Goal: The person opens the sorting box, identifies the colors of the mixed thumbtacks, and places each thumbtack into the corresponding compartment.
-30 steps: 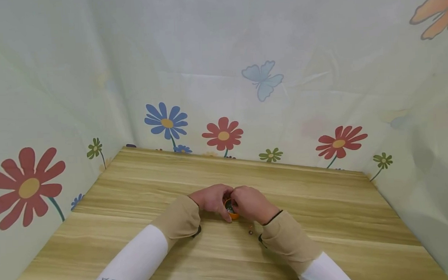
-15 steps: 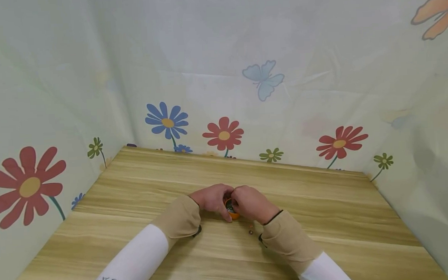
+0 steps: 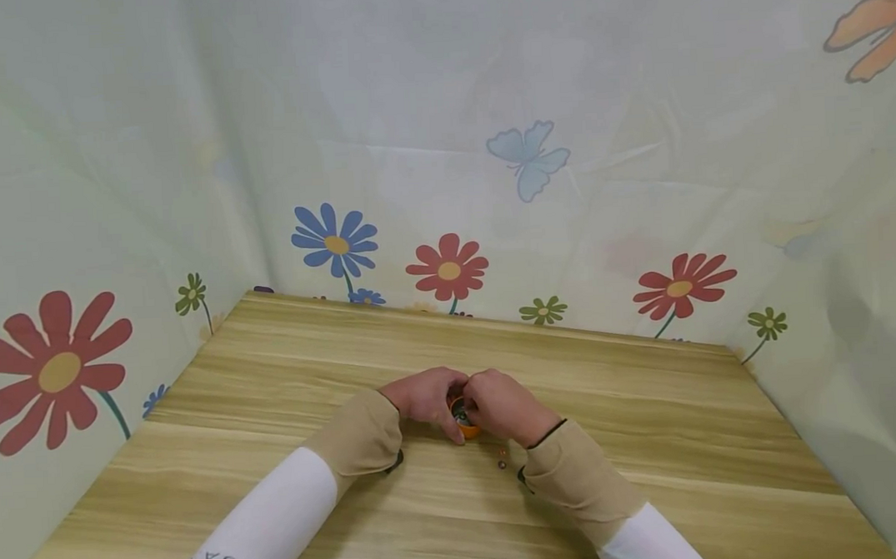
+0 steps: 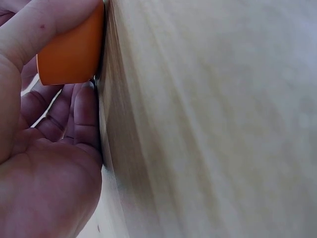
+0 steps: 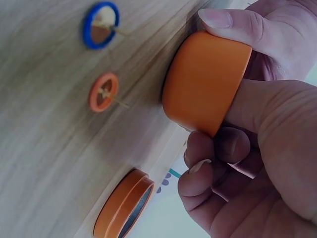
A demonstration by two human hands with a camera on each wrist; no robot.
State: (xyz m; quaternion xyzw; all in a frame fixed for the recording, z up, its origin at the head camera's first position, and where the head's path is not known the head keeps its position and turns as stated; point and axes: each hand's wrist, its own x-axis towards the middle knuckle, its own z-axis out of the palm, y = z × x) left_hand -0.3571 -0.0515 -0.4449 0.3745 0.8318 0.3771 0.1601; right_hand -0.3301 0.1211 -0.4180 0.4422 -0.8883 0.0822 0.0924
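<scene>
An orange round tub (image 3: 465, 431) sits on the wooden table with its mouth tipped toward the person. My left hand (image 3: 426, 396) grips it, thumb along the near side, as the left wrist view shows on the tub wall (image 4: 69, 57). From the right, my right hand (image 3: 501, 404) dips at least one digit into the mouth; its other fingers curl just outside the rim in the right wrist view. What it holds inside, I cannot tell. Two thumbtacks lie pin up nearby, one blue-rimmed (image 5: 101, 26) and one orange-rimmed (image 5: 104, 92).
A matching orange lid (image 5: 121, 206) lies on the table in the right wrist view. Wood-grain table top (image 3: 271, 346) stretches around the hands. Flower-printed cloth (image 3: 383, 174) hangs behind the table and at both sides.
</scene>
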